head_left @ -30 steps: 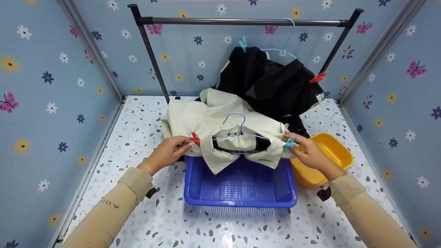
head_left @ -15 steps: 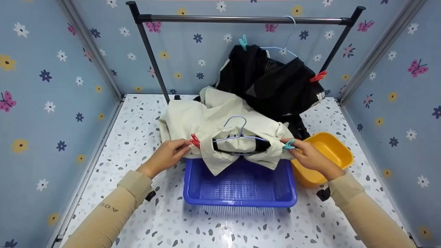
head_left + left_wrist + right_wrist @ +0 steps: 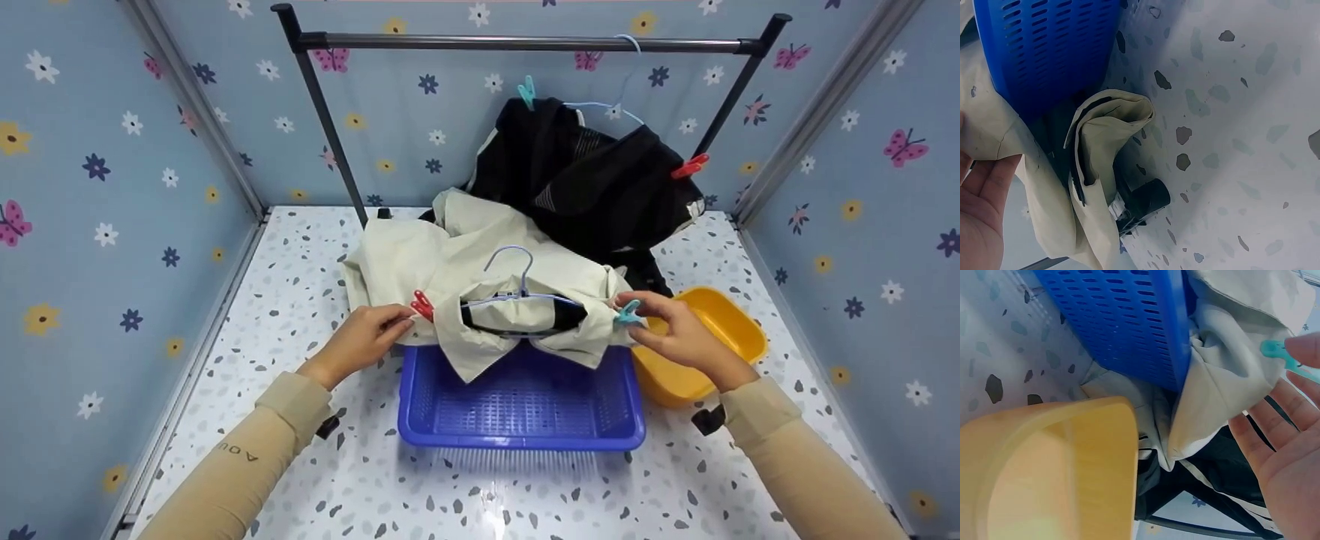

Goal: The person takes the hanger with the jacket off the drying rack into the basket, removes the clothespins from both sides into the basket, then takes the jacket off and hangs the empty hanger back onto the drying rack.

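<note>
A cream jacket (image 3: 409, 251) lies bunched over the back of the blue basket (image 3: 525, 439), its collar toward me. A light-blue hanger (image 3: 523, 285) sits in its neck opening, hook up. My left hand (image 3: 360, 337) pinches the jacket's left shoulder, beside a red clothespin (image 3: 422, 304) clipped there; in the left wrist view the cloth hides some fingertips. At the other shoulder a teal clothespin (image 3: 627, 311) is clipped to the cloth. My right hand (image 3: 679, 337) has thumb and index finger around it; in the right wrist view the other fingers (image 3: 1275, 419) extend straight.
A yellow tub (image 3: 739, 322) stands right of the basket. Behind, a black garment (image 3: 600, 187) with clothespins hangs by a blue hanger from the rack's bar (image 3: 450, 41). Patterned walls (image 3: 135, 247) enclose the speckled surface (image 3: 315, 480).
My right hand's index finger has lifted and its grip around the teal clothespin has loosened slightly. The left hand and the jacket stay almost in place.
</note>
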`<action>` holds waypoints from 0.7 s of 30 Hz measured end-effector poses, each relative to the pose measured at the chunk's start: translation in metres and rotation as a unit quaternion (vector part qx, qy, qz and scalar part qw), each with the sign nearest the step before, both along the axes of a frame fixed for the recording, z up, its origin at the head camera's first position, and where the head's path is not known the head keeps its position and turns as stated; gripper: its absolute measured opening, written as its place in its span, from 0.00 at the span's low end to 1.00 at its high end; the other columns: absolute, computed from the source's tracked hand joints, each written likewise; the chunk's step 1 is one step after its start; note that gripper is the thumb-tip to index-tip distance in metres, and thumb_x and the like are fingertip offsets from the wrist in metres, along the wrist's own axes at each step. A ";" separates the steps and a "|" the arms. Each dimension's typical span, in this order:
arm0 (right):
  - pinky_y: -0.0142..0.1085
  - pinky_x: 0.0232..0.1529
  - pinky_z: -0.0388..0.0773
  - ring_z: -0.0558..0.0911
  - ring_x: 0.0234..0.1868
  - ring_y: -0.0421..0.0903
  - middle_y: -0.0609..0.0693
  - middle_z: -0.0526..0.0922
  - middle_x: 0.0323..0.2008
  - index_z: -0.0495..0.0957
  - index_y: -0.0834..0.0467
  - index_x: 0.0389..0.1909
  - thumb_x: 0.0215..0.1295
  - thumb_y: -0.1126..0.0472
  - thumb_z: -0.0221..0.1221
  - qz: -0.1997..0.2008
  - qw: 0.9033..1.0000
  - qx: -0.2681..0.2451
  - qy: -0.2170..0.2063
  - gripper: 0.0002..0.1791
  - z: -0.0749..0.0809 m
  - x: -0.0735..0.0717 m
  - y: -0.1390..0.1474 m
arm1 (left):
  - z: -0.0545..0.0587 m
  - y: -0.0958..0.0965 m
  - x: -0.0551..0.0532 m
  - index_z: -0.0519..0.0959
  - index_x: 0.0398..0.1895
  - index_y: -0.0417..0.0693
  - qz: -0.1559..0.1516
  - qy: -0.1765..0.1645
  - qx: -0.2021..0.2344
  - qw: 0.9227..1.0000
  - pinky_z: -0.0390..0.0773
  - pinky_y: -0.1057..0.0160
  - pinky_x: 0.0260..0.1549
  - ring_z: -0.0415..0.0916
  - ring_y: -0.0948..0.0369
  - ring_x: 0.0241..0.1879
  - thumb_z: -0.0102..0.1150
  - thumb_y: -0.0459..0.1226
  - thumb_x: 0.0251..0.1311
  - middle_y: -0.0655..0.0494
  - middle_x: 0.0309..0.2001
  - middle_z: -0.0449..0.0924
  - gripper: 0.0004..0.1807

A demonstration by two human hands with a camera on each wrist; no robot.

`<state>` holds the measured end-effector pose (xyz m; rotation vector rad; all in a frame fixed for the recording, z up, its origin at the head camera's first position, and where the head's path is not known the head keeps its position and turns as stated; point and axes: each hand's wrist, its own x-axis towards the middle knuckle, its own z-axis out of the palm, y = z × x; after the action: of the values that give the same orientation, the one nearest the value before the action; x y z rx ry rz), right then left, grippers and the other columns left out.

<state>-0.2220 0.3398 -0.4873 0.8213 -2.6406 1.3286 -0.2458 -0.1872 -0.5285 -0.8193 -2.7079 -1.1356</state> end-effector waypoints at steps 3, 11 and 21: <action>0.20 0.69 0.77 0.81 0.62 0.22 0.68 0.88 0.66 0.82 0.67 0.70 0.70 0.73 0.71 -0.018 1.000 0.014 -0.010 0.28 0.005 0.002 0.001 | 0.000 0.000 -0.001 0.92 0.52 0.42 -0.004 0.006 0.002 1.000 0.83 0.61 0.40 0.79 0.69 0.31 0.64 0.34 0.81 0.49 0.40 0.93 0.09; 0.18 0.62 0.80 0.85 0.54 0.24 0.70 0.90 0.58 0.82 0.73 0.63 0.66 0.75 0.73 -0.048 0.999 -0.001 0.008 0.25 0.014 0.005 0.003 | 0.001 0.002 -0.003 0.92 0.51 0.42 -0.010 0.007 -0.005 1.000 0.83 0.60 0.42 0.78 0.66 0.35 0.64 0.33 0.81 0.50 0.40 0.93 0.08; 0.18 0.55 0.83 0.88 0.48 0.28 0.69 0.92 0.48 0.86 0.71 0.56 0.62 0.79 0.74 -0.042 0.998 -0.032 0.036 0.20 0.015 0.005 0.001 | 0.005 0.000 -0.004 0.91 0.50 0.43 -0.014 -0.013 -0.026 0.999 0.81 0.61 0.41 0.76 0.67 0.32 0.63 0.35 0.82 0.51 0.36 0.91 0.09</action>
<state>-0.2171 0.3408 -0.4721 0.7263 -2.5340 1.3279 -0.2502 -0.1877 -0.5231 -0.8587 -2.7666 -1.0941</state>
